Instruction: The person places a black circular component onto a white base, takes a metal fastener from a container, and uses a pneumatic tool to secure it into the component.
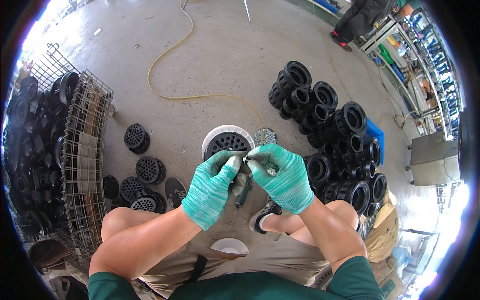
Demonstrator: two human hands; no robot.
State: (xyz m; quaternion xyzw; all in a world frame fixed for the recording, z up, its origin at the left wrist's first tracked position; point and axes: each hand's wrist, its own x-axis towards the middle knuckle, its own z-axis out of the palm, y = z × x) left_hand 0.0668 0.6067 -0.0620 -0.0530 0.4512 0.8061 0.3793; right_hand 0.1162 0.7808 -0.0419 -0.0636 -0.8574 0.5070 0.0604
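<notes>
Both my hands wear pale green knit gloves with grey fingertips, and their fingertips meet in front of me. My left hand (211, 184) is closed in a pinch at a small shiny metal piece (245, 159), too small to name exactly. Closed as well, my right hand (284, 176) pinches at the same piece, with more shiny metal bits (271, 170) showing by its curled fingers. Just beyond the hands, a black perforated round cover (229, 143) rests on a white round base (206, 142). Below the hands is a green handheld power tool (243, 194), partly hidden by the gloves.
A container of small metal fasteners (266, 135) stands beyond my right hand. Several black perforated round parts (148, 170) lie left, by a wire cage (87, 150) of black parts. Black ring fittings (345, 120) are stacked right. A yellow hose (150, 75) crosses the floor; a person (357, 22) stands far right.
</notes>
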